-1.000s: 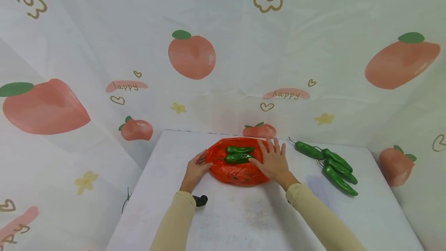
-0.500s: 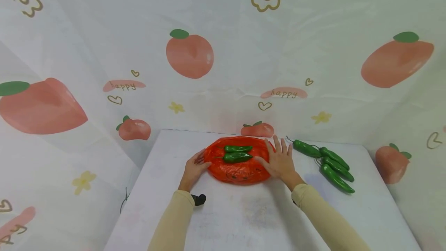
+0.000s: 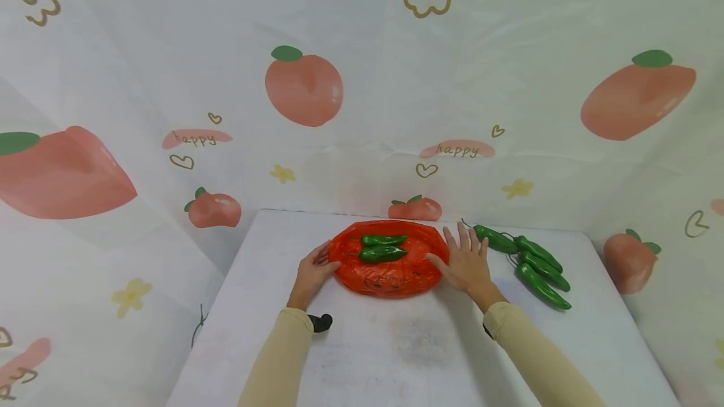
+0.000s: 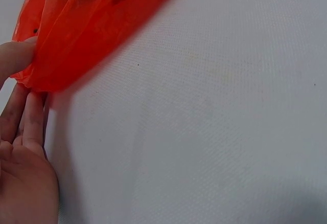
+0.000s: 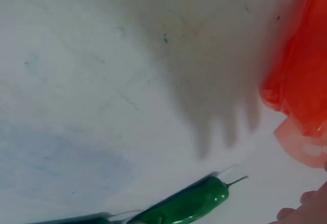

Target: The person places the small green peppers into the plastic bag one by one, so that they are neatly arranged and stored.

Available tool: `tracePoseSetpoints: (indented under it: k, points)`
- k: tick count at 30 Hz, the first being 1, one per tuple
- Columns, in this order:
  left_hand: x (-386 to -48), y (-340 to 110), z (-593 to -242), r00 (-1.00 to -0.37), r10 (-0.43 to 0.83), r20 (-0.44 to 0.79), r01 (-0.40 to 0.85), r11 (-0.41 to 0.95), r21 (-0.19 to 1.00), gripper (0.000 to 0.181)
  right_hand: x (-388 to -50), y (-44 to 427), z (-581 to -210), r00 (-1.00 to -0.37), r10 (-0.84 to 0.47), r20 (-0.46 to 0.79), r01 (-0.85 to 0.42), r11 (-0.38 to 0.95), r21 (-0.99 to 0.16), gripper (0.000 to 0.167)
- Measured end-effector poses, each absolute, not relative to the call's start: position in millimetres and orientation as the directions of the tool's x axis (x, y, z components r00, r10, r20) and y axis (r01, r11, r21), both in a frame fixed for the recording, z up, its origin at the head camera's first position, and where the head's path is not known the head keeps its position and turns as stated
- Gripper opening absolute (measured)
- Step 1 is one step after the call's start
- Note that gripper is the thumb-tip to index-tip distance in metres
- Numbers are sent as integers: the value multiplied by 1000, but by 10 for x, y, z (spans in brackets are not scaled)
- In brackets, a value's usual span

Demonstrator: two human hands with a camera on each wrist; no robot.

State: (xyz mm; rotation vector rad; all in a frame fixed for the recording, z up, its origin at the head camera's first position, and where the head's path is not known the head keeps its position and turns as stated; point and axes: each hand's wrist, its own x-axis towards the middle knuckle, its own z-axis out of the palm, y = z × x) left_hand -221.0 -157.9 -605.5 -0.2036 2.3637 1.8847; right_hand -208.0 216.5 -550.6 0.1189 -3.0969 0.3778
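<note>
A red plastic bag (image 3: 396, 278) lies spread on the table with two green peppers (image 3: 383, 254) on top of it. My left hand (image 3: 311, 274) pinches the bag's left edge. In the left wrist view the thumb (image 4: 18, 58) presses on the red film, with fingers underneath. My right hand (image 3: 468, 265), fingers spread, hovers beside the bag's right edge and holds nothing. Just beyond its fingertips lies a group of several green peppers (image 3: 543, 287). One of these, a green pepper (image 5: 184, 203), shows at the bottom of the right wrist view.
The white table (image 3: 384, 357) meets a fruit-print cloth backdrop (image 3: 362, 80) at the back and sides. A black curved object (image 3: 321, 323) lies by the left sleeve, partly covered by it. A dark green cord (image 3: 198, 325) hangs at the table's left edge.
My right hand has moved rightward, off the bag and the two peppers, toward the pepper group. The left hand stays at the bag's edge. The whole view has shifted slightly.
</note>
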Motion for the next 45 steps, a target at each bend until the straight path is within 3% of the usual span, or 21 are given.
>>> tracePoseSetpoints:
  k: [11,31,45]
  points:
    - [-2232,-1598,-6128,-992,-15,-123,-124,145,982,62,-1984,2353,-5566,-999,-39,8,-40,967,-252,90]
    - [-2234,-1604,-6158,-989,-18,-149,-150,172,974,63,-1873,2802,-5548,-999,21,24,14,968,-250,90]
    - [-2150,-1574,-5877,-981,-13,-192,-192,145,971,63,-1732,3025,-5607,-998,63,-9,63,961,-269,99]
